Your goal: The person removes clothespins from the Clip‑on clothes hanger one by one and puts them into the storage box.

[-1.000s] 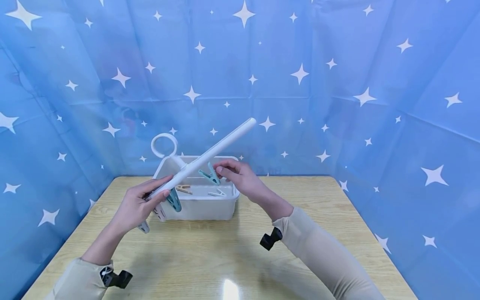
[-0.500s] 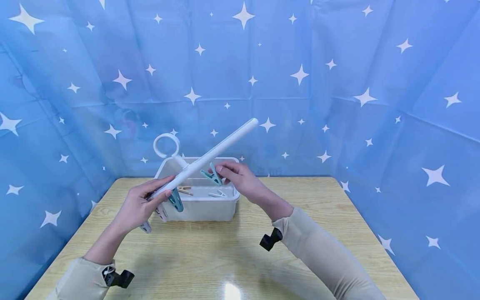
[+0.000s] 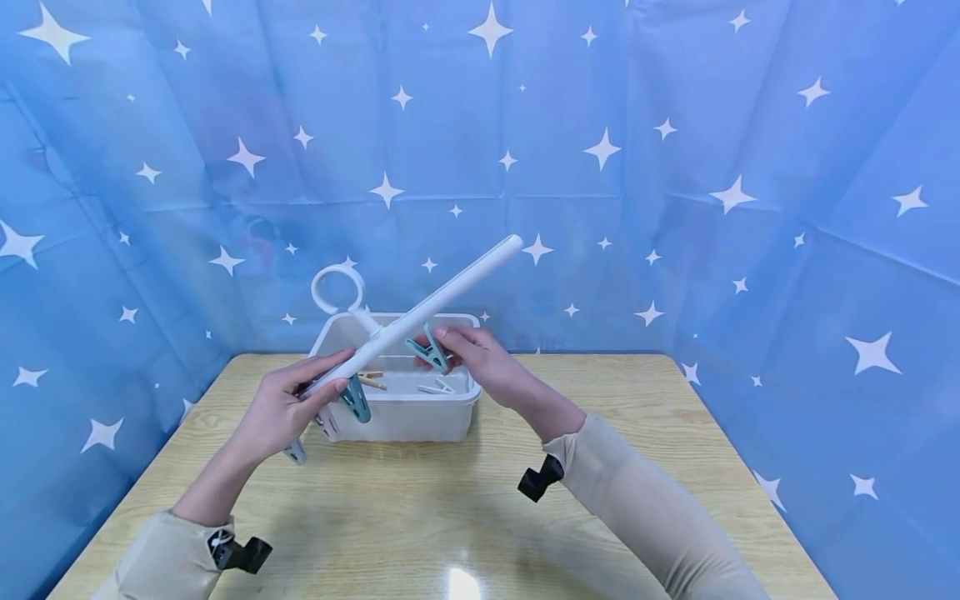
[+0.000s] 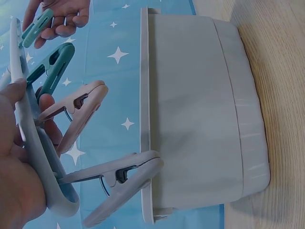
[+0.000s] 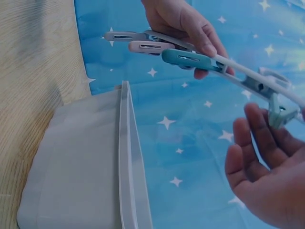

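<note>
My left hand grips the lower left end of a white hanger bar, which slants up to the right and carries a ring-shaped hook. Three clothespins hang from the bar near that hand: a dark teal one, a pink one and a grey one. Farther along, my right hand pinches a lighter teal clothespin close below the bar. In the left wrist view that clothespin's end is right at the bar's underside. The right thumb is out of sight in the right wrist view.
Behind and below the hanger stands a white plastic bin on the wooden table. Inside lie a tan clothespin and a white clothespin. A blue star-printed curtain surrounds the table's back and sides.
The hanger, both hands and the lighter teal clothespin appear shifted slightly right in the head view. Both hands keep their holds.
</note>
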A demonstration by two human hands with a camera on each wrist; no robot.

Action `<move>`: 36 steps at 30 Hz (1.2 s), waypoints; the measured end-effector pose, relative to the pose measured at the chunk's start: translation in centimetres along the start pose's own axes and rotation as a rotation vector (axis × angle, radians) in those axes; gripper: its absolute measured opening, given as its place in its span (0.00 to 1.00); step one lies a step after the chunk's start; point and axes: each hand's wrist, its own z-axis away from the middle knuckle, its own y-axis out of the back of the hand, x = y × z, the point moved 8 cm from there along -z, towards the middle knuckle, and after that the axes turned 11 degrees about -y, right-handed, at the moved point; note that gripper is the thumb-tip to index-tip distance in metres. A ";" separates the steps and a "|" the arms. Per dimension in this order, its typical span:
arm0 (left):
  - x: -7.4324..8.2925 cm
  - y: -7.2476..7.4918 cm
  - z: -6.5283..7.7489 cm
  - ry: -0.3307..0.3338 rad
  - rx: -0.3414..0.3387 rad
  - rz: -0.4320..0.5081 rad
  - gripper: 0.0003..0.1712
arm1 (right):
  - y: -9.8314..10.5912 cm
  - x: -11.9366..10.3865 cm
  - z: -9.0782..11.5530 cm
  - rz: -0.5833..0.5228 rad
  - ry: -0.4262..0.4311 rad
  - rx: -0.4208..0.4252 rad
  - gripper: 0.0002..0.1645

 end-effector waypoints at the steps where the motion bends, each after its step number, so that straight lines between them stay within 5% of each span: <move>1: 0.0 0.0 0.0 -0.001 0.000 0.002 0.26 | 0.0 0.0 0.0 0.008 -0.002 -0.002 0.29; 12: 0.0 -0.1 0.0 -0.013 -0.002 -0.008 0.26 | -0.9 -0.1 -0.2 -0.025 0.023 -0.085 0.31; 23: 0.2 -0.3 0.1 -0.028 -0.010 0.016 0.26 | -1.6 0.1 -0.2 -0.189 0.025 -0.198 0.37; 36: 0.5 -0.3 0.0 -0.047 -0.014 0.020 0.26 | -2.2 -0.2 -0.1 -0.376 0.032 -0.314 0.25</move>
